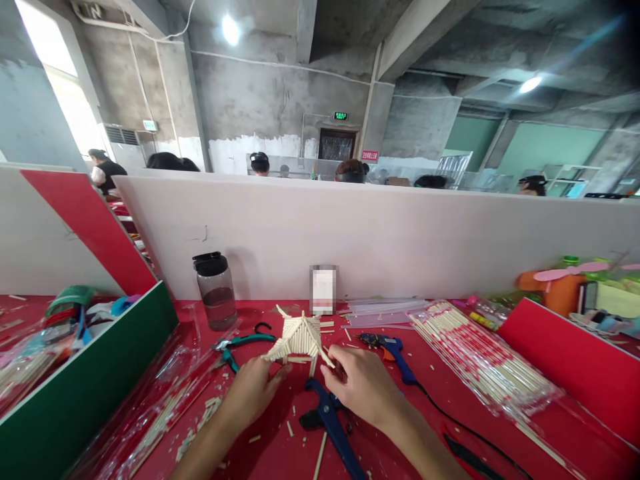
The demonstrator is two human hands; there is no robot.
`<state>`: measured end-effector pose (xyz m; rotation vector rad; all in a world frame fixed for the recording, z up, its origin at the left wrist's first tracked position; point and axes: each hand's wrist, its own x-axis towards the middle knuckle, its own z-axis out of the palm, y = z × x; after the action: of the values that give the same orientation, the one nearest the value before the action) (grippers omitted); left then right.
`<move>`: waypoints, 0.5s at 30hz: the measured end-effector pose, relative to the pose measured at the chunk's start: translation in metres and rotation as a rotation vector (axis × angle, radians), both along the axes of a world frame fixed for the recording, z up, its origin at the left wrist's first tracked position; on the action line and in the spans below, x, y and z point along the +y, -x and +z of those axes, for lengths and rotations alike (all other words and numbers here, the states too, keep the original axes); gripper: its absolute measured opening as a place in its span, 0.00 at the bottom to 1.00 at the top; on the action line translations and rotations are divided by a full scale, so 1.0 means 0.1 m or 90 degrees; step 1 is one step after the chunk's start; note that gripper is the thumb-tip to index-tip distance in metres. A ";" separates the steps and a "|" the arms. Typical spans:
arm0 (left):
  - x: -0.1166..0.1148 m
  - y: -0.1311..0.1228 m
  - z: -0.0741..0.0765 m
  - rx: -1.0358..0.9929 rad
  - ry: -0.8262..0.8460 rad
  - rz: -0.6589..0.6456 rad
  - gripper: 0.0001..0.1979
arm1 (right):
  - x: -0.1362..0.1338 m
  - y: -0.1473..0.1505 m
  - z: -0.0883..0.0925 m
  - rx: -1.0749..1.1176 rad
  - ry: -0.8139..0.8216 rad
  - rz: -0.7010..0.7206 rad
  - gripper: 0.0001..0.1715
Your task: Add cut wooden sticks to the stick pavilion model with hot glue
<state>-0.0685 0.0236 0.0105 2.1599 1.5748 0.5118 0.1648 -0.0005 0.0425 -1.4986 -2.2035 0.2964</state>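
Observation:
A small roof-shaped model made of pale wooden sticks [299,339] is held just above the red table [450,413]. My left hand [253,393] grips its lower left edge with thumb and fingers closed. My right hand [361,385] pinches the model's lower right edge, fingers curled. A blue cutter [330,420] lies on the table below and between my hands. Short stick offcuts are scattered around it.
Teal-handled pliers [239,345] and a blue glue gun [390,348] with a black cord lie behind the model. A dark-lidded jar [216,291] stands at the white partition [380,240]. Packs of sticks [480,360] lie right. A green-sided divider [85,387] is left. Other people sit beyond the partition.

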 end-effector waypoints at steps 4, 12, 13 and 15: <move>0.04 0.13 0.05 0.051 0.009 -0.004 0.17 | 0.01 -0.11 -0.04 -0.058 0.069 0.028 0.04; 0.14 0.52 0.30 0.121 0.015 -0.007 0.13 | 0.10 -0.25 -0.21 0.066 0.145 0.032 0.06; 0.14 0.55 0.33 0.135 0.020 -0.014 0.12 | 0.11 -0.26 -0.22 0.083 0.139 0.036 0.06; 0.12 0.58 0.36 0.161 0.025 -0.032 0.11 | 0.13 -0.28 -0.23 0.104 0.119 0.047 0.07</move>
<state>-0.1269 0.0356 0.0468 2.3002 1.6379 0.1966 0.1927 0.0129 0.0197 -1.4326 -2.1524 0.6418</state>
